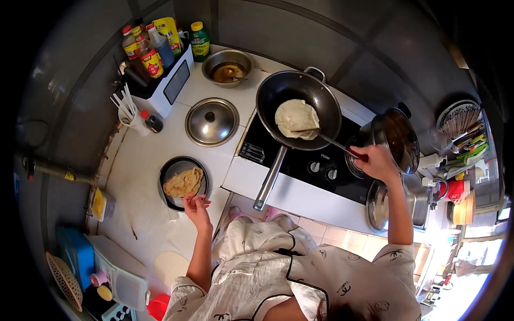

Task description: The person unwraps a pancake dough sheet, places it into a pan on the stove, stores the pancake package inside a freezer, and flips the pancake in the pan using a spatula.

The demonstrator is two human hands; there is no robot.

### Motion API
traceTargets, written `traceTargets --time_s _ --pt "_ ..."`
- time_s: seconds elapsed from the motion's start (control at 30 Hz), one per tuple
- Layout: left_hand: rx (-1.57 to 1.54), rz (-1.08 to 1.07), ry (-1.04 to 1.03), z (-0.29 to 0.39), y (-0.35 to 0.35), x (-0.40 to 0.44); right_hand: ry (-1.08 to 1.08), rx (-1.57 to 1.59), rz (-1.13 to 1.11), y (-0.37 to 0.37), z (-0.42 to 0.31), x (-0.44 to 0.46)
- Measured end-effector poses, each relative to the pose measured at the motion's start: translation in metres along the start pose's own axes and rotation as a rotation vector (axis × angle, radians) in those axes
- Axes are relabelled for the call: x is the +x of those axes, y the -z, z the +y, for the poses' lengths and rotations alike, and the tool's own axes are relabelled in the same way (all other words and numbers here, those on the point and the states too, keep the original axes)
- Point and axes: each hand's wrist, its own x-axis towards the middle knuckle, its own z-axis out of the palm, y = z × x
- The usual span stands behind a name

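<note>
My right hand point(376, 162) is closed round the dark red handle of a metal spatula point(334, 142), whose blade reaches onto a pale flatbread point(296, 119). That flatbread lies in the dark wok point(325, 101) on the black stove, and the wok's long handle points toward me. My left hand point(197, 209) is at the near edge of a black round pan point(166, 176) holding a browned, folded flatbread point(184, 182). Its fingers are loosely bent and apart, with nothing seen between them.
A metal lid point(212, 122) and a metal bowl of oily liquid point(214, 59) stand left of the wok. Bottles point(150, 59) fill a white rack. A steel pot point(397, 136) sits right of the wok, near the sink point(417, 200). Pale round dough point(170, 266) lies at lower left.
</note>
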Motion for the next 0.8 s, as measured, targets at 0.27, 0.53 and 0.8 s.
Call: traceTargets --time_s 0.27,0.53,0.8 --pt "0.018 -0.02 0.082 -0.003 0.001 -0.005 0.024 -0.012 -0.096 -0.032 -0.022 0.006" --pt "0.009 -0.088 0.176 -0.016 0.003 -0.014 -0.006 0.075 0.001 -0.074 -0.049 0.005" --pt "0.008 -0.107 0.229 -0.015 -0.003 -0.018 -0.087 0.291 0.103 -0.096 -0.025 0.006"
